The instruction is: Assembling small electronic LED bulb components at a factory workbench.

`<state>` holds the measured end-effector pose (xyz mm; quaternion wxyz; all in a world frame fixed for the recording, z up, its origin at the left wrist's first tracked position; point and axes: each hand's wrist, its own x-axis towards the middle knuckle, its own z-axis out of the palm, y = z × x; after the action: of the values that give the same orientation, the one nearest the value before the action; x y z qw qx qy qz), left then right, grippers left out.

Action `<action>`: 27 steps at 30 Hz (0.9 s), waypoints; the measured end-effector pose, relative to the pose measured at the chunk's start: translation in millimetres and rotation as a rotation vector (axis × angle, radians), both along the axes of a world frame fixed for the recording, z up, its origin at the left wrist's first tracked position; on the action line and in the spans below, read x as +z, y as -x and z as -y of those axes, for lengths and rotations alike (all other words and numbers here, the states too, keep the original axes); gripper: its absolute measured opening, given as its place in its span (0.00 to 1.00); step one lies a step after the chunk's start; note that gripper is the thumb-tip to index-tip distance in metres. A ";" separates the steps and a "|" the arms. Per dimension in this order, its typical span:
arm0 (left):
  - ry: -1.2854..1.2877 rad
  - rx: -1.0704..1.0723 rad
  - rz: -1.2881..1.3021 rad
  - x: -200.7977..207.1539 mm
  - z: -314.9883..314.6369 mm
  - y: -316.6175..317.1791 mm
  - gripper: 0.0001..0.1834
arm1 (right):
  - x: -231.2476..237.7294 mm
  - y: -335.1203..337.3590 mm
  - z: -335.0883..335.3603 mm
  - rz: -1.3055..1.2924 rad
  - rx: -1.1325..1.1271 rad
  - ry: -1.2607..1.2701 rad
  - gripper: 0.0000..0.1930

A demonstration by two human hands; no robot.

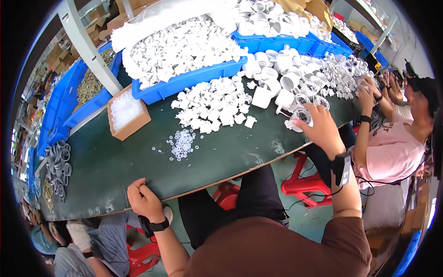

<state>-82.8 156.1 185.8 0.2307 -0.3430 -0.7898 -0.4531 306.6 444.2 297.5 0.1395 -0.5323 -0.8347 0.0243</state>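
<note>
Brown cloth of the person's shirt (267, 244) filled the lower edge, with dark trousers (198, 207) beyond it under the rim of a green-topped table (221, 159). The two hands were well apart. At the table's near edge, the left hand (145, 198) lay with its fingers curled inward, and whether they closed on anything small I could not tell. Farther right, the right hand (322, 128) reached across the edge, its thumb and fingers set about a round part with a grey ring (301, 115); the hand partly covered it, so I could not tell whether it was gripped or only touched. That part lay at the near end of a heap of white cup-shaped parts (286, 81). Just left of these spread a pile of small white pieces (210, 105), and nearer the person a little scatter of clear rings (182, 144). Behind the white pile stood a blue bin (189, 83), heaped with similar white pieces; beside it, a cardboard box (134, 124) held clear bits. Grey rings (60, 164) were bunched toward the table's left end. Off to the right, a co-worker in a pink shirt (390, 150) held both hands over the table.
</note>
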 end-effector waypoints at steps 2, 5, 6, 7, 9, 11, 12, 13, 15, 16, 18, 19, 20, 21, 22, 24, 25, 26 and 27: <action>-0.002 0.010 -0.012 0.6 -0.1 0.8 0.10 | -25.4 -7.1 2.1 -0.007 0.065 -0.123 0.32; -0.002 -0.079 0.035 2.6 4.3 -1.0 0.11 | -40.4 -8.6 -3.4 -0.050 0.085 -0.214 0.32; 0.001 -0.103 0.054 7.7 2.0 -3.6 0.11 | -43.8 -9.1 -2.3 -0.048 0.111 -0.301 0.32; 0.013 -0.136 -0.001 8.3 2.1 -2.6 0.11 | -35.2 -5.5 2.8 -0.072 0.112 -0.251 0.33; -0.006 -0.149 -0.009 6.8 3.0 -1.8 0.11 | -33.0 -4.0 4.7 -0.119 0.143 -0.219 0.33; -0.029 -0.118 0.005 6.3 4.5 -9.0 0.11 | -45.3 -2.6 4.3 -0.213 0.139 -0.154 0.32; -0.046 -0.108 0.011 8.5 3.5 -15.3 0.12 | -51.7 -4.9 4.0 -0.316 0.116 -0.100 0.31; -0.035 -0.114 0.031 8.6 3.9 -21.9 0.12 | -57.0 -9.2 -0.4 -0.301 0.127 -0.136 0.30; -0.051 -0.184 0.042 14.8 1.4 -42.9 0.12 | -59.2 -6.5 6.7 -0.460 0.082 -0.048 0.31; -0.043 -0.229 0.072 17.3 2.3 -54.3 0.12 | -52.1 -1.1 17.4 -0.577 0.068 0.032 0.32; 0.015 -0.420 0.172 25.5 0.8 -75.5 0.10 | -35.5 26.7 46.4 -0.888 0.277 0.256 0.34; 0.037 -0.506 0.260 35.0 0.8 -86.3 0.11 | -25.6 52.5 67.4 -0.907 0.342 0.359 0.35; 0.025 -0.598 0.311 37.4 -0.4 -91.7 0.14 | -15.8 77.7 86.3 -0.920 0.406 0.458 0.36; 0.059 -0.674 0.380 40.9 -3.1 -96.8 0.18 | -25.7 95.2 95.1 -0.901 0.520 0.473 0.36; 0.070 -0.769 0.437 42.5 -9.1 -99.2 0.26 | -43.3 111.5 101.7 -0.884 0.636 0.487 0.37; 0.099 -0.861 0.384 46.2 -24.4 -102.7 0.34 | -61.4 143.4 122.7 -0.903 0.691 0.552 0.39; 0.105 -0.854 0.381 44.5 -29.2 -103.6 0.34 | -68.8 155.0 133.9 -0.965 0.668 0.637 0.41; 0.079 -0.839 0.415 40.9 -33.5 -103.8 0.36 | -75.7 162.0 143.8 -1.027 0.643 0.722 0.42; 0.056 -0.823 0.451 37.2 -36.3 -103.3 0.39 | -82.1 165.0 149.2 -1.000 0.688 0.733 0.43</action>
<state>20.5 192.3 223.0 -0.1549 -0.5265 -0.6304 -0.5489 141.6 295.0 215.4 0.3023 -0.1762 -0.7295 0.5877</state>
